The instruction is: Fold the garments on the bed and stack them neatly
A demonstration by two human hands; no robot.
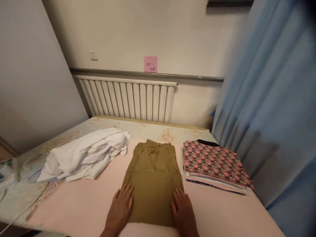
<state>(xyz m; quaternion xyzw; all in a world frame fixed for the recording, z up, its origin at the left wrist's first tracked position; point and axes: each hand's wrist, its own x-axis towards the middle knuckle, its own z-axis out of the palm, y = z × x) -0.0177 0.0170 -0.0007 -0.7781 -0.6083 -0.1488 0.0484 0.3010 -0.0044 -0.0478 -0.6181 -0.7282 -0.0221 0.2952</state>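
at the near end of the folded olive-brown cloth garment [153, 194], your left hand [121, 205] and right hand [182, 209] rest palms down, fingers extended, one on each side edge. the garment lies on the plain pale-pink cloth [81, 204] over the floral-covered desk [138, 126]. right of it sits a stack of folded fabrics [214, 163], topped by a pink-flowered piece; left, a rumpled white cloth heap [84, 158]. beyond stands a white ribbed radiator [128, 98].
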